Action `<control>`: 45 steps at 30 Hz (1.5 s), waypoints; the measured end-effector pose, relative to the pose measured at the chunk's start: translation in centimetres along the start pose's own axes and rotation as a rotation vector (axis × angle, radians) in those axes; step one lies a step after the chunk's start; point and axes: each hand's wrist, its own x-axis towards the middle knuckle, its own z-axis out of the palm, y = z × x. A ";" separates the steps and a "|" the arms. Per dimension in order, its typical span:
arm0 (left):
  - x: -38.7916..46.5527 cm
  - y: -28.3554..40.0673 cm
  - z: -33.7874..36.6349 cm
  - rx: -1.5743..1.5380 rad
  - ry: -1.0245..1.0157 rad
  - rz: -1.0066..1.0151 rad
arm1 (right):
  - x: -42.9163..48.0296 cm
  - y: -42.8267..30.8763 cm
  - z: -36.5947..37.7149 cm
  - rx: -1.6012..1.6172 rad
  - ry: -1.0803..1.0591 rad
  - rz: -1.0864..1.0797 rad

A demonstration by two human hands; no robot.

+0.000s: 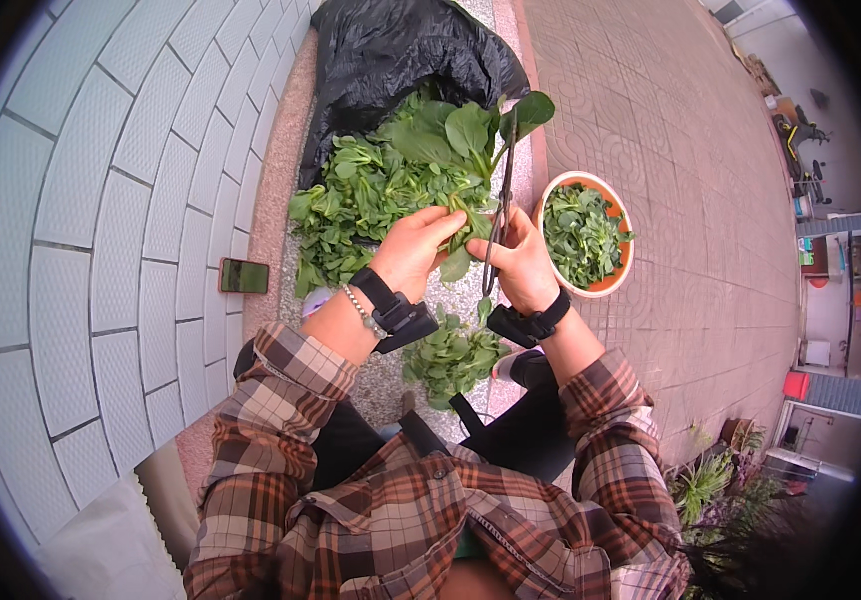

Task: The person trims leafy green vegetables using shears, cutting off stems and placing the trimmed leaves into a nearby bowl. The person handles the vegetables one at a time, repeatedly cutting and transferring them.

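My left hand (419, 244) pinches a leafy green sprig (468, 225) between thumb and fingers. My right hand (522, 259) holds dark metal scissors (504, 202), blades pointing away from me, and its thumb touches the sprig's leaves. Beyond my hands a large heap of leafy greens (378, 187) spills from a black plastic bag (408, 45), with bigger broad-leaved stems (468, 135) on its right side. A smaller pile of greens (453, 360) lies on the speckled stone between my feet. Right of my right hand stands an orange bucket with a white rim (629, 259), holding loose leaves (584, 236).
A phone (244, 277) leans at the foot of the tiled wall (122, 225) on the left. Patterned paving (685, 225) stretches to the right of the stone ledge. Plants (708, 484) grow at the lower right, and a motor scooter (794, 142) stands far off.
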 end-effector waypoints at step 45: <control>2.8 -2.0 1.8 -0.168 0.131 -0.161 | -1.9 -1.5 -1.4 -0.788 0.200 -0.513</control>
